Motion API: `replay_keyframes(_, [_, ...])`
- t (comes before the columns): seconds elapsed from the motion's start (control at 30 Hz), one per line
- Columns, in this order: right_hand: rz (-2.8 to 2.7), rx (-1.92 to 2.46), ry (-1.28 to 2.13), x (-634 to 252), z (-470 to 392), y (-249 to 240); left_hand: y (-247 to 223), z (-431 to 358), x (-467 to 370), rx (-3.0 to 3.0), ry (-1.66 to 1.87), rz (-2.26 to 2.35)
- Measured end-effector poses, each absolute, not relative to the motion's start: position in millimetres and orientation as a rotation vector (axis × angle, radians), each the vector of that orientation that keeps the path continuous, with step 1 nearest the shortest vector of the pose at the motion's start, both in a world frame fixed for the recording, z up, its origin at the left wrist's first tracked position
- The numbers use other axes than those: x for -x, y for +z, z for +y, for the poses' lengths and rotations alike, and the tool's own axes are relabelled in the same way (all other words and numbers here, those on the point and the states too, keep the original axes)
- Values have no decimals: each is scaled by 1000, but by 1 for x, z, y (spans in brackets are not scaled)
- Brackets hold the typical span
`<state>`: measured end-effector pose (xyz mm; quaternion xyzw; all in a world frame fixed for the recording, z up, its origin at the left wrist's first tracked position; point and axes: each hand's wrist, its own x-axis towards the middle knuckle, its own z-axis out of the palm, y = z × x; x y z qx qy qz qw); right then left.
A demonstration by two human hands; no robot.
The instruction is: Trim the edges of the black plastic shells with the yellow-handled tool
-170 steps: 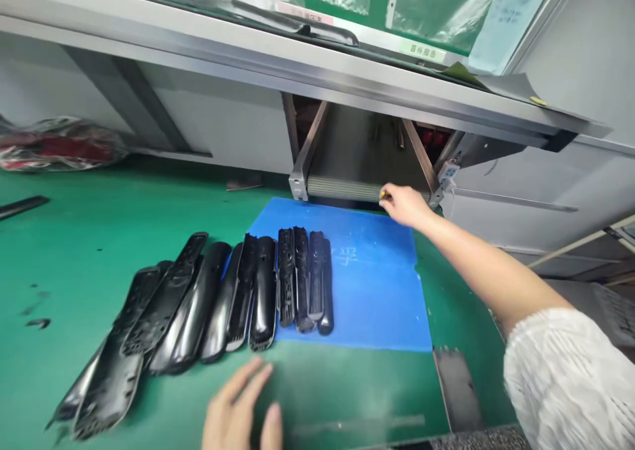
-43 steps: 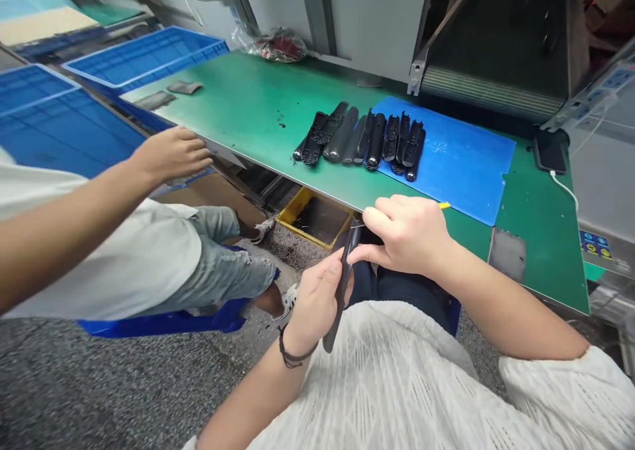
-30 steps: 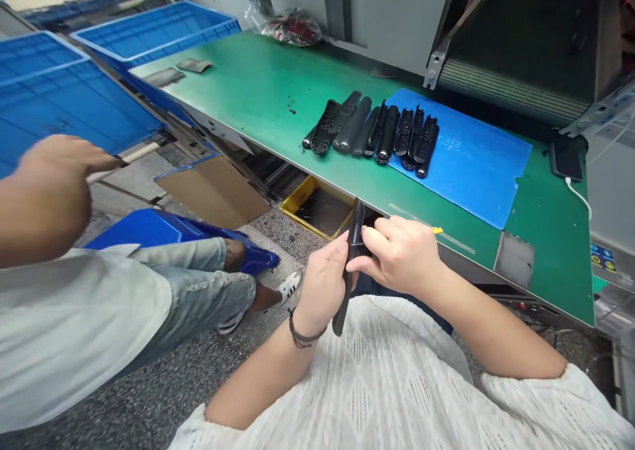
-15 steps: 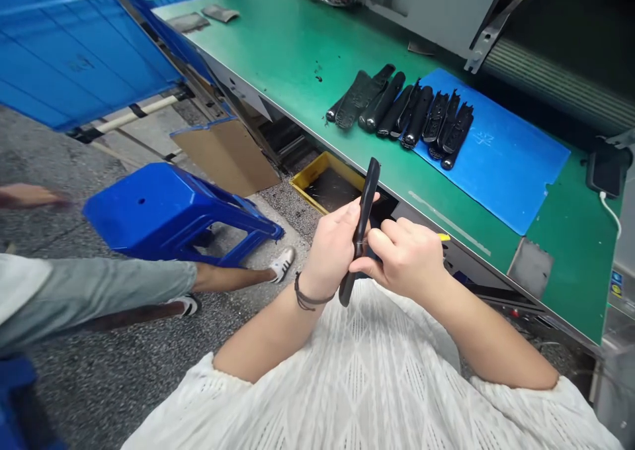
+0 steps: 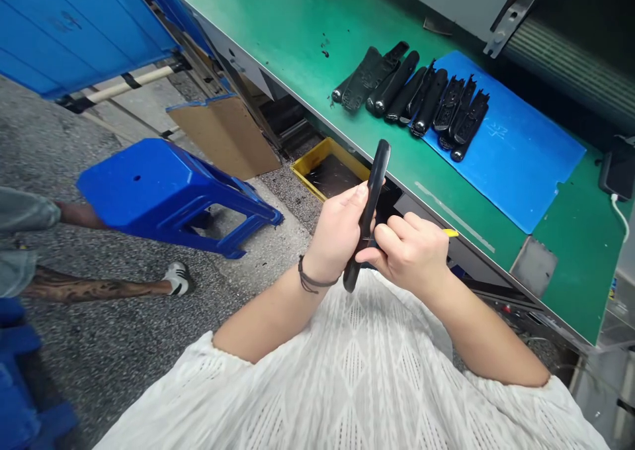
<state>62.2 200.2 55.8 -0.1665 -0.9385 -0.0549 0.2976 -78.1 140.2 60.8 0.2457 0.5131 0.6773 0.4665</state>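
A long, curved black part (image 5: 378, 172) is gripped in my left hand (image 5: 338, 231), tilted with its upper end toward the bench. My right hand (image 5: 409, 246) is closed on a yellow-handled tool (image 5: 450, 233), whose handle end sticks out past the little-finger side. The tool's thin tip touches or nearly touches the black part beside my thumb. Several similar black parts (image 5: 429, 102) lie in a row on the green bench (image 5: 292, 33), some of them over a blue sheet (image 5: 516, 152).
A blue stool (image 5: 143, 179) stands at the left, with a person's legs (image 5: 99, 284) beside it. Below the bench edge is a yellow bin (image 5: 317, 155) near a cardboard piece (image 5: 228, 135). A phone (image 5: 616, 172) with a white cable lies at the bench's right.
The view has shifted, and the bench parts appear higher and farther right. The other person's legs have moved left. Both my hands keep their hold near the same place on the black part.
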Motion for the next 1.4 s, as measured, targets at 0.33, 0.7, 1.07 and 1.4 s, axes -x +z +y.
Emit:
replay_keyframes(0.33, [-2617,360,91,-63,180,44,63,153,86,-353,1760,1200])
replay_keyframes(0.7, [-2503,197,-207,-44,186,19,30,164,115,166,1884,1228])
replay_keyframes(1.07, [-2658,606,356,-12,203,-7,21,146,165,479,1929,1252])
replay_keyframes(1.4, [-2095,440,1247,-4,163,2,10,145,151,97,1991,1530])
